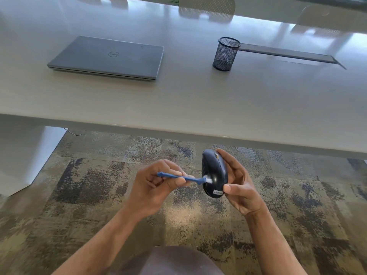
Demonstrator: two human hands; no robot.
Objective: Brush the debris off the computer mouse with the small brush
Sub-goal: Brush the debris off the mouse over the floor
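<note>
A dark computer mouse [215, 171] with a Lenovo label is held on its side in the air, below the table's front edge and above the carpet. My right hand [239, 185] grips it, thumb on the labelled end and fingers behind the far side. My left hand [155, 185] pinches the handle of a small blue brush [178, 177]. The brush's white bristles touch the mouse's top shell near its lower half.
On the pale table [178, 100] lie a closed grey laptop [109, 58] at the left and a black mesh pen cup [225, 54] at the right, beside a long cable slot [288, 53]. Patterned carpet [99, 195] lies below; chairs stand beyond the far edge.
</note>
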